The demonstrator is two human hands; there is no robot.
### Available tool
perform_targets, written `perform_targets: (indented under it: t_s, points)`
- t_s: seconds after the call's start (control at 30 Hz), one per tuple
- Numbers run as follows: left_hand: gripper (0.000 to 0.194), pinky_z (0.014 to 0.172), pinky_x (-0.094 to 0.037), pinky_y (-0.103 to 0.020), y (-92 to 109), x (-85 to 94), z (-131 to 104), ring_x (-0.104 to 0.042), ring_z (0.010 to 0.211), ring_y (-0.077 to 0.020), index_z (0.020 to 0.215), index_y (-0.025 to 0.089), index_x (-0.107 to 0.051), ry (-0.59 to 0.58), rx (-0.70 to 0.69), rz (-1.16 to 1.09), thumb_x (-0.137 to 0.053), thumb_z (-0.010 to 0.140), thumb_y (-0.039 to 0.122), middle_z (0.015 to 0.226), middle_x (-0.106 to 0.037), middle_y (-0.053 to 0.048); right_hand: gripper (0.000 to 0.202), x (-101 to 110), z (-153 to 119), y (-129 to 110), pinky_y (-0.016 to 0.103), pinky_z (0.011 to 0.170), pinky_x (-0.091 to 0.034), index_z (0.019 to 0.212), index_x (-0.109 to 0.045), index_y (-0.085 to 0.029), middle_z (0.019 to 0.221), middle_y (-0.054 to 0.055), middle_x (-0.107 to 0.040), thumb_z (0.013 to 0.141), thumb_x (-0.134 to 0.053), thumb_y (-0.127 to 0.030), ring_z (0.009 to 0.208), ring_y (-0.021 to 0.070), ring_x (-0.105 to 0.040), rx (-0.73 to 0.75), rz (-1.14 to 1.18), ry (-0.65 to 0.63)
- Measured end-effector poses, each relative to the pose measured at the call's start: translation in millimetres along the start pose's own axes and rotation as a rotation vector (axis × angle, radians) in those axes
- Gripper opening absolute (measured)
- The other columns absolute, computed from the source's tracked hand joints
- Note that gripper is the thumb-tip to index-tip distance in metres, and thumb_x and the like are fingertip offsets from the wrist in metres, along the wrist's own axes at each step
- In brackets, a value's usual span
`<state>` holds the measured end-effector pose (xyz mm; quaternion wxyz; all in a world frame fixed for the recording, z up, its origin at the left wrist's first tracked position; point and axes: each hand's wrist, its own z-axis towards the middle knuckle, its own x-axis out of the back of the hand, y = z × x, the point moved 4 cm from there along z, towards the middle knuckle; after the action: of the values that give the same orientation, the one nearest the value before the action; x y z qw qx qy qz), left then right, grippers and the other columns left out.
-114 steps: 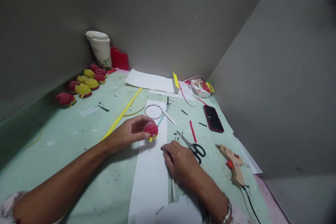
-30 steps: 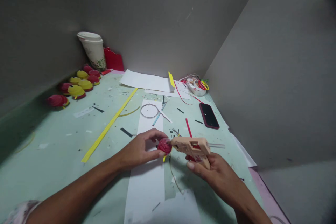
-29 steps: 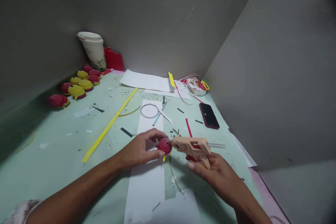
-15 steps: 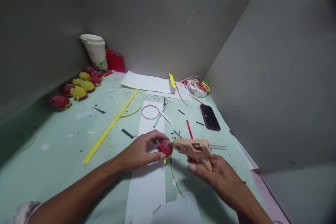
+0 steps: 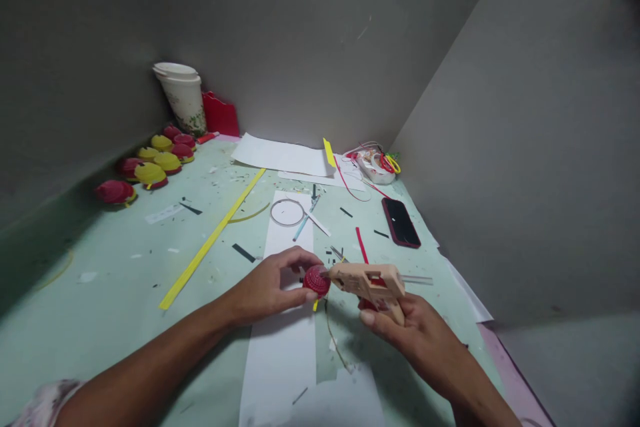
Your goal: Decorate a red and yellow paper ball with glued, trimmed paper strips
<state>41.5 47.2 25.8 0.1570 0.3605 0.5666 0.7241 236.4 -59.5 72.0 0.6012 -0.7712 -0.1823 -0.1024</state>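
Note:
Between the thumb and fingers of my left hand [image 5: 277, 285] is a small red dome [image 5: 315, 281] with a ridged, coiled surface. A yellow bit sticks out under its lower edge. My right hand [image 5: 407, 327] is wrapped round the handle of a beige glue gun [image 5: 370, 281], a clear glue stick protruding from its rear. The gun's nozzle points left and meets the upper right side of the dome. A thin strand hangs below the dome over the white paper strip [image 5: 280, 353].
Several red and yellow domes [image 5: 151, 175] stand at the back left by white cups [image 5: 180, 97]. A long yellow strip [image 5: 213, 240], a metal ring [image 5: 287, 212] and a phone [image 5: 401, 222] lie beyond my hands. Rolls of tape [image 5: 376, 167] sit at the back right.

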Motion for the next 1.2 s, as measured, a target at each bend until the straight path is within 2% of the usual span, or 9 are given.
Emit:
perform_targets:
  t_s: [0.17, 0.37, 0.7, 1.0, 1.2]
  points:
    - [0.033, 0.088, -0.046, -0.039, -0.1, 0.4, -0.2, -0.06, 0.096, -0.0229, 0.108, 0.021, -0.065, 0.011, -0.013, 0.004, -0.07, 0.076, 0.028, 0.105, -0.069, -0.004, 0.036, 0.6, -0.5, 3.8, 0.036, 0.088, -0.049, 0.12, -0.071, -0.028, 0.098, 0.002, -0.075, 0.087, -0.066, -0.041, 0.092, 0.0245, -0.066, -0.014, -0.028, 0.019]
    - [0.033, 0.088, -0.046, -0.039, 1.4, 0.6, 0.0, -0.061, 0.097, -0.0235, 0.108, 0.021, -0.065, 0.005, 0.0, 0.0, -0.07, 0.076, 0.027, 0.106, -0.069, -0.005, 0.04, 0.7, -0.1, 4.1, 0.037, 0.09, -0.048, 0.125, -0.068, -0.028, 0.102, 0.003, -0.074, 0.087, -0.065, -0.04, 0.096, 0.0249, -0.065, -0.011, -0.019, 0.009]
    - [0.032, 0.089, -0.046, -0.042, 2.3, 1.3, -0.7, -0.06, 0.096, -0.0236, 0.106, 0.023, -0.066, 0.017, -0.003, 0.011, -0.069, 0.075, 0.027, 0.105, -0.069, -0.005, 0.035, 1.5, 0.0, 7.7, 0.034, 0.081, -0.048, 0.116, -0.072, -0.026, 0.095, 0.003, -0.074, 0.086, -0.066, -0.043, 0.089, 0.0241, -0.065, -0.037, -0.038, 0.022]
    - [0.033, 0.089, -0.046, -0.039, 2.1, 1.4, -0.3, -0.061, 0.097, -0.0237, 0.107, 0.022, -0.066, 0.015, -0.004, 0.015, -0.069, 0.075, 0.031, 0.105, -0.069, -0.005, 0.027, 2.3, -0.9, 8.3, 0.033, 0.078, -0.047, 0.103, -0.074, -0.023, 0.088, 0.002, -0.071, 0.085, -0.066, -0.042, 0.084, 0.0228, -0.063, -0.033, -0.051, 0.042]
    - [0.033, 0.089, -0.046, -0.04, 1.8, 1.7, -1.0, -0.06, 0.097, -0.0237, 0.107, 0.022, -0.065, 0.023, -0.006, 0.022, -0.069, 0.075, 0.028, 0.106, -0.069, -0.005, 0.031, 2.4, -1.1, 10.4, 0.033, 0.077, -0.047, 0.109, -0.072, -0.023, 0.09, 0.002, -0.071, 0.086, -0.065, -0.043, 0.083, 0.0221, -0.063, -0.049, -0.058, 0.033]
